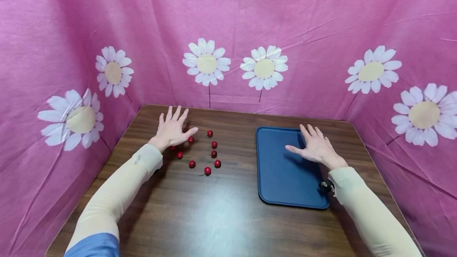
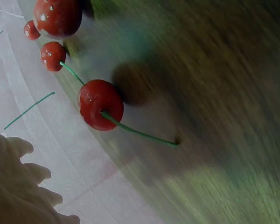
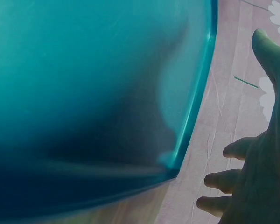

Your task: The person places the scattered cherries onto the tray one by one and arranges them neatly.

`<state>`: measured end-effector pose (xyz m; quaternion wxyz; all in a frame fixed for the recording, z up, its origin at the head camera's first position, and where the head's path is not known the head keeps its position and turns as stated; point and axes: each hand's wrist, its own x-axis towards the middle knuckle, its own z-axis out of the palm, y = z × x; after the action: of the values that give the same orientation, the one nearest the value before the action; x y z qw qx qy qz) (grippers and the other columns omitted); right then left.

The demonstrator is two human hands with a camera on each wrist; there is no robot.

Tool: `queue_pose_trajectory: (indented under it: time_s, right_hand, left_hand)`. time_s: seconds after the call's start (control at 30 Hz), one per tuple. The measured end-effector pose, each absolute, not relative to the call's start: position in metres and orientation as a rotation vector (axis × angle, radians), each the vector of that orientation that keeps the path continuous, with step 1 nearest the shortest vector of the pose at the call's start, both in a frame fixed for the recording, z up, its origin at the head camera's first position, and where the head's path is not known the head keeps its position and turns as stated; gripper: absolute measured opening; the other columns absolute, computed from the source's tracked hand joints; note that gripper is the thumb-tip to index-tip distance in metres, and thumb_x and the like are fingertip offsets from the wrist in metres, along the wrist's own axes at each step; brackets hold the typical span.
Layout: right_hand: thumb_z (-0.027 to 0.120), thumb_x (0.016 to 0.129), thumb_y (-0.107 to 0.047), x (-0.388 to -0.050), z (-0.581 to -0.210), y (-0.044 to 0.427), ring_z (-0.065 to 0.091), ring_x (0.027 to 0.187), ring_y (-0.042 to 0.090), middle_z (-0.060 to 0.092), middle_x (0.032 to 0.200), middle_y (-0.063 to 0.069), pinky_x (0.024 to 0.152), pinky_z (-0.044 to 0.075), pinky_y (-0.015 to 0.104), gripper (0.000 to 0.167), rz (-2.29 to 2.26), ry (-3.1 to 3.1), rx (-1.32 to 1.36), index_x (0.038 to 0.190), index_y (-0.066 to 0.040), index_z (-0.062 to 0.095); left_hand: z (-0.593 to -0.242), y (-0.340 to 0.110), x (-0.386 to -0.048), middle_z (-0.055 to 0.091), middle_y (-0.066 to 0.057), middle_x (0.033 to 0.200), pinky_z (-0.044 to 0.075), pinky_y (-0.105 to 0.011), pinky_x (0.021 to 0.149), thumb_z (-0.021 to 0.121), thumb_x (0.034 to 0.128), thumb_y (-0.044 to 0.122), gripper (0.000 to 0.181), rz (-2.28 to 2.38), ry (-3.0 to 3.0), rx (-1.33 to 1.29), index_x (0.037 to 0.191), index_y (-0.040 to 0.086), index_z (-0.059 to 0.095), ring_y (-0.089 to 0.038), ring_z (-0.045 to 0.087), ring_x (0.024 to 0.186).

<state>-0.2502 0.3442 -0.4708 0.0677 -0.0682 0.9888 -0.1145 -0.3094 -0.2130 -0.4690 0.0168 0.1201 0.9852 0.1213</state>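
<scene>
Several red cherries [image 1: 192, 164] with green stems lie in a loose ring on the left half of the table. My left hand [image 1: 172, 132] is spread above the ring's far left side, holding nothing and hiding part of a cherry. In the left wrist view, its fingertips [image 2: 43, 172] show at the lower left, apart from a stemmed cherry [image 2: 101, 105]. On the right lies a dark blue rectangular tray [image 1: 285, 185]. Over its far right edge my right hand [image 1: 317, 148] is spread with nothing in it. The right wrist view has the tray [image 3: 84, 70] beside the outstretched fingers.
The brown wooden table [image 1: 171, 209] is enclosed at the back and both sides by a pink cloth [image 1: 228, 7] printed with white daisies. A dark device [image 1: 325, 186] sits at my right wrist. Bare wood separates the cherries from the tray.
</scene>
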Motion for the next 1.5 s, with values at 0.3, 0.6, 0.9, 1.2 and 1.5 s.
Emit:
queue_pose_trajectory:
  time_s: [0.3, 0.6, 0.9, 1.2, 1.5]
  right_hand:
    - [0.064, 0.099, -0.080, -0.249, -0.466, 0.347, 0.021, 0.167, 0.064, 0.024, 0.180, 0.039, 0.131, 0.024, 0.082, 0.121, -0.397, 2.993, -0.216, 0.177, 0.002, 0.021]
    - [0.071, 0.101, -0.070, -0.248, -0.452, 0.354, 0.035, 0.161, 0.062, 0.034, 0.174, 0.042, 0.130, 0.031, 0.077, 0.115, -0.627, 2.920, -0.132, 0.174, 0.006, 0.026]
    - [0.073, 0.104, -0.062, -0.249, -0.448, 0.364, 0.052, 0.154, 0.056, 0.048, 0.166, 0.040, 0.122, 0.050, 0.068, 0.103, -0.881, 2.760, -0.024, 0.171, 0.005, 0.034]
    - [0.074, 0.107, -0.051, -0.242, -0.455, 0.387, 0.065, 0.138, 0.049, 0.044, 0.168, 0.041, 0.099, 0.068, 0.051, 0.096, -1.097, 2.616, 0.067, 0.170, 0.009, 0.033]
    - [0.072, 0.109, -0.047, -0.234, -0.465, 0.400, 0.075, 0.117, 0.026, 0.053, 0.159, 0.041, 0.092, 0.070, 0.047, 0.094, -1.168, 2.455, 0.151, 0.168, 0.014, 0.031]
  left_hand:
    - [-0.469, -0.212, -0.311, 0.008, -0.023, 0.190, 0.014, -0.077, 0.137, 0.048, 0.1042, 0.079, 0.105, 0.419, 3.056, 0.396, 0.182, 0.017, 0.015, -0.055, 0.004, 0.175]
    - [-0.465, -0.210, -0.316, 0.048, -0.026, 0.172, 0.048, -0.069, 0.122, 0.057, 0.1063, 0.067, 0.092, 0.554, 3.099, 0.491, 0.174, 0.007, 0.038, -0.052, 0.049, 0.157]
    - [-0.462, -0.206, -0.317, 0.077, -0.022, 0.139, 0.058, -0.060, 0.108, 0.068, 0.1084, 0.044, 0.057, 0.807, 3.099, 0.594, 0.145, 0.001, 0.069, -0.041, 0.075, 0.126]
    - [-0.463, -0.191, -0.329, 0.085, -0.016, 0.124, 0.060, -0.054, 0.105, 0.073, 0.1053, 0.031, 0.041, 0.895, 2.983, 0.591, 0.134, 0.002, 0.077, -0.035, 0.080, 0.116]
    - [-0.467, -0.181, -0.337, 0.087, -0.014, 0.115, 0.061, -0.052, 0.102, 0.080, 0.1005, 0.025, 0.035, 0.931, 2.892, 0.564, 0.128, 0.002, 0.081, -0.032, 0.080, 0.108]
